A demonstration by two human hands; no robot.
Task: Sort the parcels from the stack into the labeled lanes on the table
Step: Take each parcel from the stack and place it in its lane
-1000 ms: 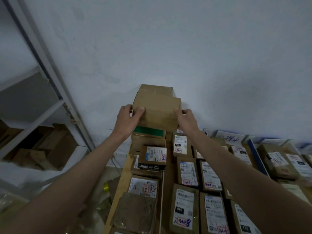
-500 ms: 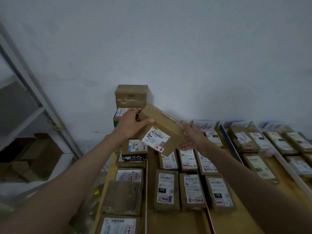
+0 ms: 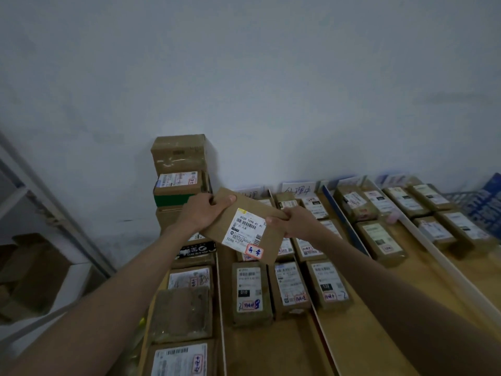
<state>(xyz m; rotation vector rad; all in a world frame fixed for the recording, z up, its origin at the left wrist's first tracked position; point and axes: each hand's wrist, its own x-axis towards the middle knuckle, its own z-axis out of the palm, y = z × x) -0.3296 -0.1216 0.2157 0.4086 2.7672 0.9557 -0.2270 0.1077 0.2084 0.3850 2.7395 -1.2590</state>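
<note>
While both hands are closing on the same parcel [image 3: 244,226], the grip is showing as firm on each side: the left hand [image 3: 202,214] is curling its fingers over the far left corner with the thumb lying on the upper face, and the right hand [image 3: 292,222] is pinching the right edge between thumb and fingers. That parcel, a flat brown carton, is being held tilted in the air, clear of the surface [image 3: 352,340], above the far end of the lanes and just in front of the stack [image 3: 179,180]. Its white shipping label [image 3: 245,230] is facing the camera, with a red-bordered sticker [image 3: 254,251] at the lower corner carrying handwritten characters that are not legible.

Behind the left hand, the stack is standing against the wall [image 3: 271,77]: a plain taped box on top, a labelled box beneath it, then a green-sided one. Below the held parcel, rows of labelled brown parcels are lying flat in the lanes, among them one marked 010 [image 3: 250,293]. White dividers [image 3: 221,308] are separating the lanes, and a blue one [image 3: 344,221] is running further right. Handwritten lane signs [image 3: 298,189] are leaning against the wall. At the far left, a shelf rack [image 3: 40,253] is holding flattened cardboard.
</note>
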